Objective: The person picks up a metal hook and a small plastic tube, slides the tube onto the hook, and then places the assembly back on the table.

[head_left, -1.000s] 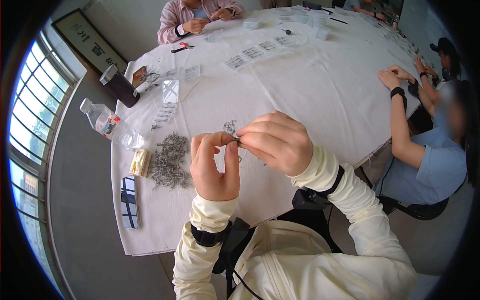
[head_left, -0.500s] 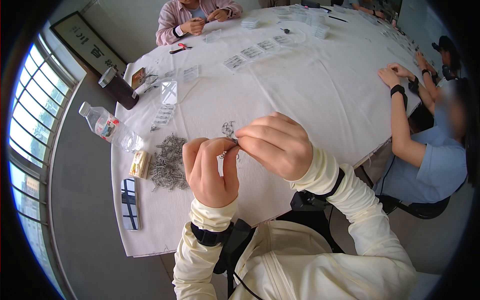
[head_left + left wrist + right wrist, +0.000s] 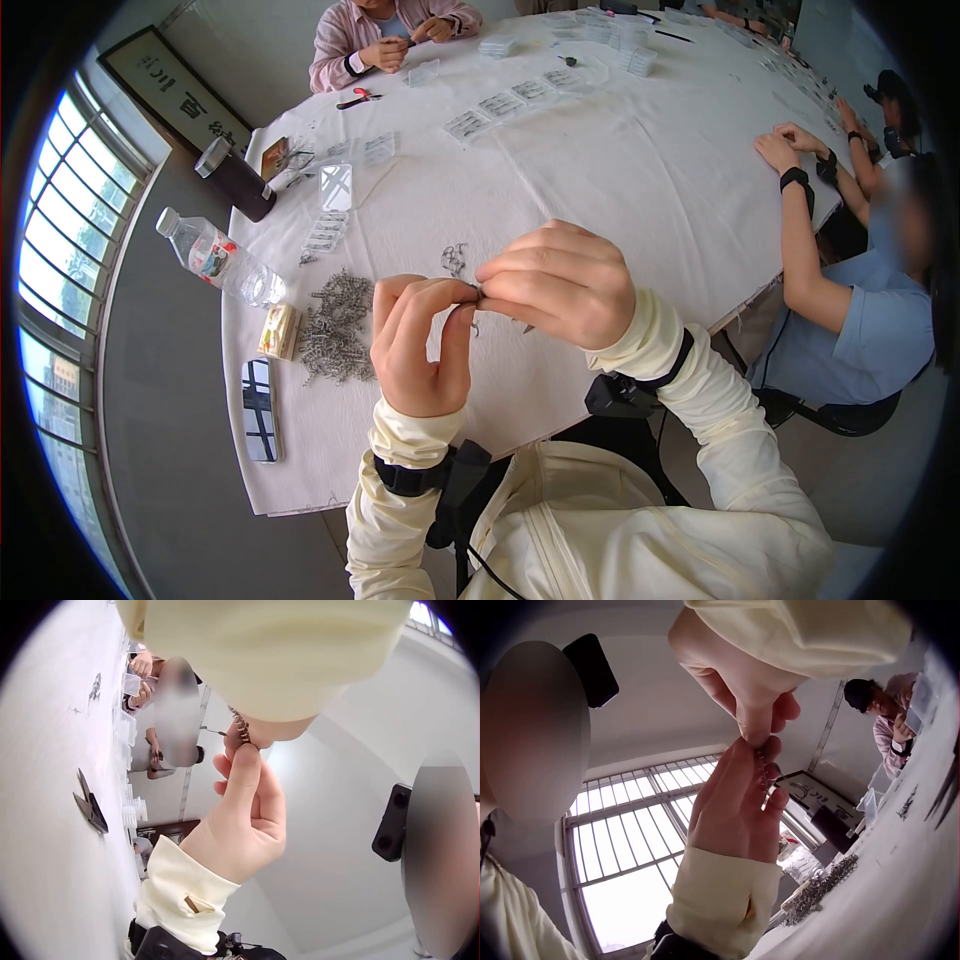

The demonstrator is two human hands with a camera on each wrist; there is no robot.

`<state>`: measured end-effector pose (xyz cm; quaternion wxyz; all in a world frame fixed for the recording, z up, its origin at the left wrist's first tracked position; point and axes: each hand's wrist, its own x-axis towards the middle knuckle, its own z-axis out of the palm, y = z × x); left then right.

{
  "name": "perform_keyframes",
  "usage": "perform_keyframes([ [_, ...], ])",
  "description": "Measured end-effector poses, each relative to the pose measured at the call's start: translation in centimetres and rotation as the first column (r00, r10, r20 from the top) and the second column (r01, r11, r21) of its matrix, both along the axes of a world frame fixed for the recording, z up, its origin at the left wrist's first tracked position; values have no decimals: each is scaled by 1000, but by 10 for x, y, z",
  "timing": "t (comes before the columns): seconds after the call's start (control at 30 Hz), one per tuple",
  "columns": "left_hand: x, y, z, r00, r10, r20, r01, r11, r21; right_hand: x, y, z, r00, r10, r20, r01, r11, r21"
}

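Over the near part of the table, my left hand [image 3: 420,345] and right hand [image 3: 565,280] meet fingertip to fingertip. Between them they pinch a small metal piece [image 3: 240,727] with a row of rings like a coil, mostly covered by fingers in the head view. In the right wrist view, its rings [image 3: 763,769] show along the left fingers, just below the right thumb and fingertips. A pile of small wire pieces [image 3: 338,330] lies left of my left hand. Beyond the fingertips sits a little cluster of similar pieces [image 3: 453,260].
Dark snips [image 3: 91,804] lie on the table, largely hidden under my right hand. To the left are a phone [image 3: 259,410], tissue pack [image 3: 279,331], plastic bottle [image 3: 215,255] and dark flask [image 3: 238,180]. Clear trays [image 3: 326,230] stand farther back. Other people sit around the table.
My left fingers have shifted their grip on the small metal piece, the index now straighter along it. The right hand has moved slightly and still pinches it.
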<state>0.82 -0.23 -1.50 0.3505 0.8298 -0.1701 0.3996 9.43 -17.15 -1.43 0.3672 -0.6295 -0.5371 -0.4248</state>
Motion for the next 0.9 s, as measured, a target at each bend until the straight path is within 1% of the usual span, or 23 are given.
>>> perform_keyframes([
  [0.1, 0, 3, 2, 999, -38, -12, 38, 999, 21, 1, -1, -1, 999, 30, -31, -31, 1000, -7],
  [0.13, 0, 3, 2, 999, -48, -16, 48, 998, 31, 1, -2, -1, 997, 43, -69, -44, 999, -6],
  [0.17, 0, 4, 4, 999, -48, -16, 49, 998, 31, 0, -2, -1, 993, 56, -107, -57, 998, -5],
  [0.27, -3, 4, 8, 998, -48, -51, 50, 998, 37, 1, -1, -3, 987, 77, -141, -77, 997, 2],
  [0.3, -3, 4, 9, 995, -73, -72, 74, 997, 3, 1, -1, -2, 987, 76, -141, -77, 997, 2],
  [0.37, -3, 3, 9, 991, -99, -92, 96, 995, -32, 2, -2, 1, 979, 143, -144, -146, 989, -8],
  [0.4, -3, 3, 8, 983, -141, -117, 129, 986, -104, 0, -1, 2, 979, 144, -144, -147, 989, -9],
  [0.43, -3, 3, 8, 973, -184, -139, 158, 971, -177, -2, 1, 2, 970, 147, -194, -146, 989, 15],
  [0.47, -3, 3, 6, 973, -183, -139, 157, 972, -177, -3, 2, 2, 958, 150, -244, -145, 989, 39],
  [0.5, -2, 3, 3, 962, -217, -166, 167, 949, -268, -3, 3, 2, 958, 151, -243, -146, 988, 39],
  [0.53, -2, 2, 0, 949, -253, -190, 173, 918, -357, -4, 4, 2, 962, 155, -226, -148, 988, 45],
  [0.57, -2, 3, -2, 949, -253, -190, 173, 918, -358, -4, 5, 2, 965, 158, -208, -151, 987, 50],
  [0.6, -2, 3, -3, 938, -275, -211, 171, 896, -410, -4, 5, 2, 965, 158, -208, -151, 987, 49],
  [0.63, -3, 2, -4, 926, -299, -231, 166, 872, -461, -4, 5, 2, 977, 142, -162, -138, 990, 36],
  [0.67, -4, 2, -3, 926, -298, -231, 166, 872, -461, -4, 5, 2, 985, 126, -115, -124, 992, 24],
  [0.73, -6, 0, -1, 889, -365, -278, 144, 797, -586, -4, 6, 1, 988, 117, -104, -115, 993, 21],
  [0.9, -5, 0, -2, 888, -381, -259, 170, 793, -585, -6, 8, 0, 992, 97, -84, -96, 995, 16],
])
